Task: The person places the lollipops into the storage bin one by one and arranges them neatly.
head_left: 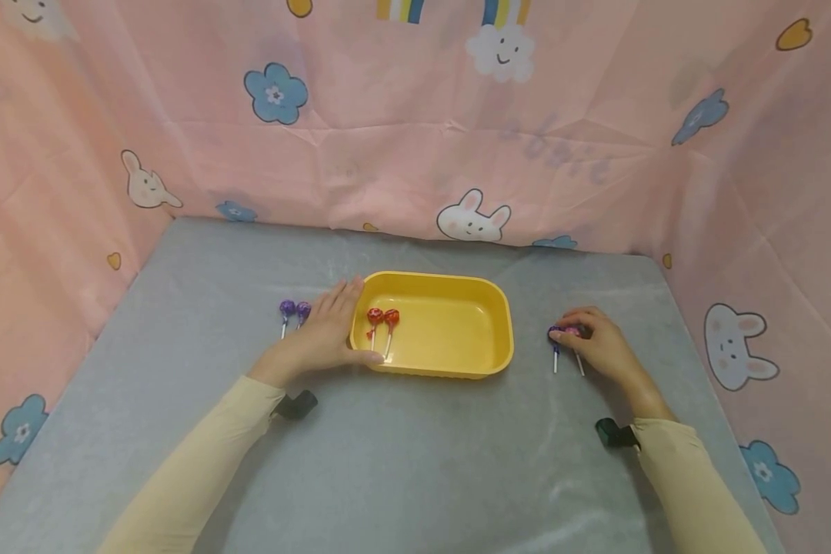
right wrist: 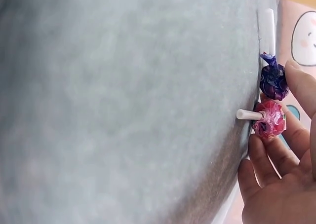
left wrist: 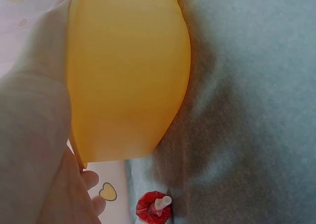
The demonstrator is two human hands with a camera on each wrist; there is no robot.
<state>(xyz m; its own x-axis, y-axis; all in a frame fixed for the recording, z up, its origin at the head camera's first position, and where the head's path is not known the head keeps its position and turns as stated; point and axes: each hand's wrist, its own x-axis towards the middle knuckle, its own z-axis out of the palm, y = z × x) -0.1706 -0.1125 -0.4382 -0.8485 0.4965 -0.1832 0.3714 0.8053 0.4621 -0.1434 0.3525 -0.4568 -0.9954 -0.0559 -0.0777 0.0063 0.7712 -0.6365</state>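
Note:
My left hand (head_left: 325, 331) rests on the left end of a yellow plastic basin (head_left: 450, 371), fingers extended along its side and thumb along the near rim. In the basin lie two red-wrapped lollipops (head_left: 375, 315), side by side. At the right, my right hand (head_left: 599, 342) pinches a purple lollipop (right wrist: 274, 81) between thumb and fingers. A pink lollipop (right wrist: 269, 119) sits right beside it, among the same fingers; both white sticks point toward me. Left of my left hand lie two purple lollipops (head_left: 287, 308), one partly hidden by the hand.
A red-wrapped lollipop (left wrist: 154, 207) shows at the bottom of the left wrist view. Grey cloth (head_left: 415, 462) covers the table. A pink patterned curtain (head_left: 388, 154) encloses the back and both sides. A dark wrist device (head_left: 296, 405) sits on each sleeve cuff.

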